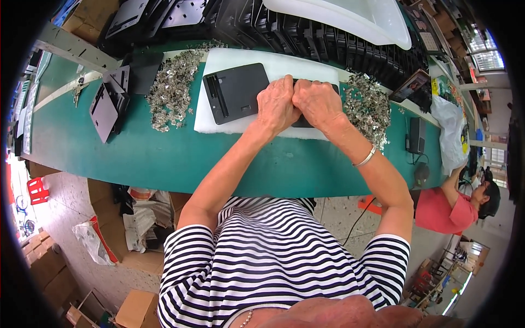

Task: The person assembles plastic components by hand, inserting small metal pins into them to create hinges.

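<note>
A white foam sheet (210, 124) lies on the green table. On its left part rests a flat black plastic panel (232, 90) with a slot along one side. To its right is a second black piece (304, 122), mostly covered by my hands. My left hand (277, 105) and my right hand (319, 103) meet above this piece, fingers curled and knuckles side by side. Whatever the fingers grip or press is hidden under them. A heap of small shiny metal clips (174, 90) lies left of the foam, and another heap of clips (367, 106) lies right of my right hand.
Rows of black plastic panels (306, 41) stand along the back, with a white tub (350, 19) on top. At left are stacked grey-black panels (106, 104). At right are a propped-up phone (411, 87), a black box (416, 135) and a plastic bag (451, 134). A person in red (445, 210) is at far right.
</note>
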`<state>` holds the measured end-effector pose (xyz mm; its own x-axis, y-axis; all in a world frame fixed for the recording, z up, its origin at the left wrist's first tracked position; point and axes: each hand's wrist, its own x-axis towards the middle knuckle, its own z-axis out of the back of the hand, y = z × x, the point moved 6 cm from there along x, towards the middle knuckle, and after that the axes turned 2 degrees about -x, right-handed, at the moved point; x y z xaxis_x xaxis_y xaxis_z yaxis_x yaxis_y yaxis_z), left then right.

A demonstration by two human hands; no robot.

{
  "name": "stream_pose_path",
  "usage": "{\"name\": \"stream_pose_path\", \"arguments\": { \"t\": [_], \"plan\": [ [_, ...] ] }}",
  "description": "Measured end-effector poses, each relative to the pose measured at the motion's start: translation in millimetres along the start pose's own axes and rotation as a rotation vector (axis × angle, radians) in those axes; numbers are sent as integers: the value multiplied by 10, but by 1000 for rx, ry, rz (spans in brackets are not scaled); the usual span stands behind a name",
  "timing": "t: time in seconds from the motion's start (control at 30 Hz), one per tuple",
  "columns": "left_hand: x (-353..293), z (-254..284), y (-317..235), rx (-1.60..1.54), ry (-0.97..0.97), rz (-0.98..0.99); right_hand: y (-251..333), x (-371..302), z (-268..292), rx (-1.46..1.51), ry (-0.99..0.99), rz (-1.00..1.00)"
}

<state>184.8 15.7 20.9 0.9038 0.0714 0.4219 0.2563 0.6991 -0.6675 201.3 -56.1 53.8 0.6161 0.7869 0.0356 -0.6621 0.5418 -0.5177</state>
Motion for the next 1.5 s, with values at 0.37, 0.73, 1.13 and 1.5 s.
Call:
{"name": "stream_pose_path", "arguments": {
  "t": [0.37, 0.73, 1.13, 1.5],
  "plan": [
    [14, -87, 41, 62, 40, 11, -17, -6, -72, 26, -18, 14],
    [-3, -109, 120, 79, 17, 20, -29, 95, -31, 100, 30, 61],
    [-26, -61, 71, 97, 15, 18, -214, -267, -65, 318, -227, -157],
    [-37, -29, 35, 48, 7, 24, -287, -443, -161, 284, -310, -216]
  ]
}}
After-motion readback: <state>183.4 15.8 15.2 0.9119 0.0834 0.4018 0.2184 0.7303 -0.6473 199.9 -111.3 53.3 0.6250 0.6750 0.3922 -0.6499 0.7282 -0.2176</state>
